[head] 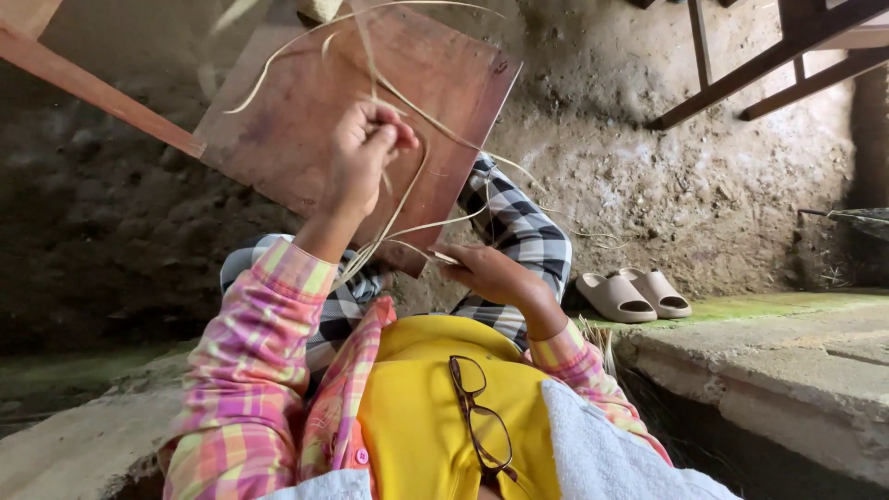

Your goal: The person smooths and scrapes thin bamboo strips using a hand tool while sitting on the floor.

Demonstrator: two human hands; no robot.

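My left hand [363,157] hides the strips' [407,199] gripped ends; their far tips blur past the top edge. My right hand [486,271] covers whatever its fingers pinch.

Rough earthen wall [704,176] fills the frame's upper half; mossy concrete ledge [787,343] lower right; wooden furniture legs [769,60] upper right.

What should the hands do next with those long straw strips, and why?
Probably the left hand should draw its pinched strips tighter. They hang slack in loops over the wooden board on the lap, while the right hand grips their lower ends.
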